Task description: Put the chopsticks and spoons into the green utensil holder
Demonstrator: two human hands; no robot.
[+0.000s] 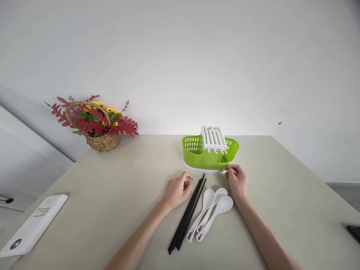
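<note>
A green cutlery drainer (208,157) with a white slotted insert (213,138) stands on a white base tray at the far middle of the table. My right hand (237,182) pinches the tray's front right edge. My left hand (177,189) rests on the table with its fingers curled, just left of a bundle of black chopsticks (187,213), and nothing shows in it. Three white spoons (210,212) lie side by side to the right of the chopsticks, between my two hands.
A wicker basket of red and yellow artificial flowers (97,125) stands at the table's back left by the wall. A white flat device (35,223) lies at the left edge. A dark object (354,232) peeks in at the right edge.
</note>
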